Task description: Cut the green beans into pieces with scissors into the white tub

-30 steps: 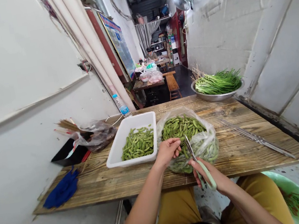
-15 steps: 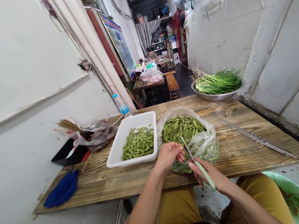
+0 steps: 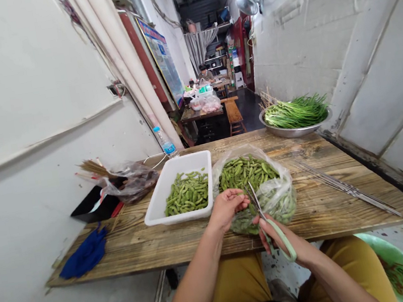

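Note:
Green-handled scissors (image 3: pixel 281 235) are gripped in my right hand (image 3: pixel 276 233), their blades somewhat parted and pointing up and away from me. My left hand (image 3: pixel 229 208) is closed in a pinch beside the blades, seemingly on an edamame pod that the fingers mostly hide. Both hands are over the near side of a clear plastic bag (image 3: pixel 283 171) full of edamame pods (image 3: pixel 245 170). Just to the left stands a white plastic tub (image 3: pixel 157 206), with loose pods (image 3: pixel 188 192) lying on its bottom.
Metal skewers (image 3: pixel 347 186) lie at right, below a steel bowl of green chives (image 3: pixel 297 113). At left are a blue cloth (image 3: pixel 83 254), a black box (image 3: pixel 93 204) and a water bottle (image 3: pixel 165 141). A green basin (image 3: pixel 398 262) is on the floor. A person (image 3: pixel 205 73) sits far back.
The scissor blades have spread wider, and the handles have parted in my right hand. My left hand has shifted slightly, staying beside the blades.

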The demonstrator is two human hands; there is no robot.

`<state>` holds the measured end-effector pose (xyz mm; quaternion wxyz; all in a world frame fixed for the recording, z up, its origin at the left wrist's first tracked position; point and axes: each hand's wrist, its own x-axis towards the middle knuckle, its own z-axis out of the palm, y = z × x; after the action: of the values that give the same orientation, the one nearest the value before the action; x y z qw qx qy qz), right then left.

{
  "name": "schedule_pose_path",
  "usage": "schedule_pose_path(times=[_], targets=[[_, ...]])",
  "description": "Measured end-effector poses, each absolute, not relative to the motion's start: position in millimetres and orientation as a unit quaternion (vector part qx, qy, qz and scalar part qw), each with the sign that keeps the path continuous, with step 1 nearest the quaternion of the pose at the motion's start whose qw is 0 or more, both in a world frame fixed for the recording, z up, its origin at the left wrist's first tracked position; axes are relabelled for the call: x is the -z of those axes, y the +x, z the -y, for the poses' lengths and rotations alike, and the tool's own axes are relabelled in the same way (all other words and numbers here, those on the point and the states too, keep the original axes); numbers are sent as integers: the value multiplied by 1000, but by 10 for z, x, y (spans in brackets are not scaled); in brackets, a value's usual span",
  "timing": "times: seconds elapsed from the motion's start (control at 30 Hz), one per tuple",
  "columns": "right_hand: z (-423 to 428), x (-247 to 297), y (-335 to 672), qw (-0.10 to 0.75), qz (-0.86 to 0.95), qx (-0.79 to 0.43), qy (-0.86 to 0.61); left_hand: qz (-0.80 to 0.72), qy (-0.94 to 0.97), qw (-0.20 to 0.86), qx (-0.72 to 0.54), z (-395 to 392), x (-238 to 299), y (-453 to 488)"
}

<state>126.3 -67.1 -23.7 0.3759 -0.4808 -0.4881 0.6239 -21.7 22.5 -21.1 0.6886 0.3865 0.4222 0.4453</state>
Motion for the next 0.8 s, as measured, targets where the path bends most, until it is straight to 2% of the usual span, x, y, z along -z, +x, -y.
schedule_pose_path(times=[0.47,0.57,0.63,0.7,0.73,0.8], targets=[[598,431,1254,371,480,-616,-502,-454,473,600,-458,-191,378,-187],[589,462,1300,407,446,-607,-516,-520,521,454,-502,-285,322,-432],[586,489,1351,439,430,-615,-494,-586,559,259,-526,-353,245,-639],[586,521,1395,451,419,-636,-465,-645,580,76,-492,-380,172,-770],[588,534,1409,450,417,-646,-455,-660,590,22,-465,-369,150,-781],[596,543,1414,443,413,-657,-449,-654,635,15,-410,-302,162,-681]])
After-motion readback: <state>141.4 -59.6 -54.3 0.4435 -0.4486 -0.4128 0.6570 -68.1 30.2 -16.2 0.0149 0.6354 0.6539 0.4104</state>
